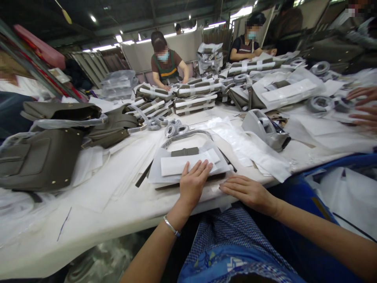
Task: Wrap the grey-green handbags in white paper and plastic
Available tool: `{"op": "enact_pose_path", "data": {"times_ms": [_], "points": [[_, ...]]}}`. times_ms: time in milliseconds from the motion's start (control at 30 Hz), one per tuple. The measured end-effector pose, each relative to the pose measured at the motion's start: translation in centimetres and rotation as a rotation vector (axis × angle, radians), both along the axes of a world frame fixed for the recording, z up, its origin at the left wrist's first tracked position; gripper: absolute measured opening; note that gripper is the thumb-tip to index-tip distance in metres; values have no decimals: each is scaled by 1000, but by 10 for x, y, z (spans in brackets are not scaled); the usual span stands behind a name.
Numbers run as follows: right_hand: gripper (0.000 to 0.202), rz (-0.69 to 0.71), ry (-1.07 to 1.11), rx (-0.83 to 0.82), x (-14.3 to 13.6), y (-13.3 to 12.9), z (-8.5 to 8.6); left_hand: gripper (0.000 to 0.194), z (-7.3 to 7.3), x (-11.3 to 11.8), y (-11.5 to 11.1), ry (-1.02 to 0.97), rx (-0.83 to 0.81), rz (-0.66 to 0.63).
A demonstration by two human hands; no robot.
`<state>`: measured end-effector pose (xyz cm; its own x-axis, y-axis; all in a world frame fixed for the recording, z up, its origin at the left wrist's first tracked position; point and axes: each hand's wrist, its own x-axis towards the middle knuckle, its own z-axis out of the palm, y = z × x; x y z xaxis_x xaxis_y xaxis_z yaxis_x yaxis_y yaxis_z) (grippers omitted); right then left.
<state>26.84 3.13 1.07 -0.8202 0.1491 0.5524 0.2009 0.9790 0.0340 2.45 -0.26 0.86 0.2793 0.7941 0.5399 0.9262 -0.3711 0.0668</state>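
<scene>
A dark olive handbag (185, 151) lies in front of me, mostly covered by a translucent white sheet, its wrapped handle (188, 133) arching away from me. Across the sheet rests a long white padded strip (172, 166). My left hand (194, 181) is spread flat on this strip and the wrapped bag, fingers stretched out. Beside the bag's near right corner, my right hand (250, 191) rests low at the table edge with its fingers extended; nothing shows in its grasp. What lies under its palm is hidden.
A grey tape dispenser (263, 129) stands to the right, near crumpled white wrapping (235, 141). Olive bags (44, 157) crowd the left. Wrapped bags (194, 104) and coiled straps (175, 129) lie beyond. Co-workers (166, 68) sit across; another person's hand (365, 106) reaches in at right.
</scene>
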Motion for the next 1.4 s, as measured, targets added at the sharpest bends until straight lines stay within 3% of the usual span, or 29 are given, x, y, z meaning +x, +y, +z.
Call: {"op": "enact_pose_path", "data": {"times_ms": [133,233,400,667,867,967,1100,1233,1400], "points": [[52,-46,-111,-26,11,-6,-27,41,-1,0,0,-1,11,-4],[49,-15,-75,-4,4,-4,-34,41,-3,0,0,-3,22,-7],[33,24,101,-54,-11,-6,-28,40,-6,2,-1,-7,41,6],[31,-55,235,-152,-18,-21,-24,39,-7,3,-2,14,58,30],[32,-123,233,-133,-11,-49,-22,41,-11,7,-2,36,63,70],[33,-134,219,-130,-8,-59,-13,41,-12,9,-5,38,50,55],[33,-112,225,-119,-12,-51,18,41,-11,9,-8,23,50,28],[29,-131,177,-143,-22,-23,51,41,-9,9,-11,-1,55,12],[25,-345,125,-250,-42,22,63,30,-7,10,-11,-37,65,15]]}}
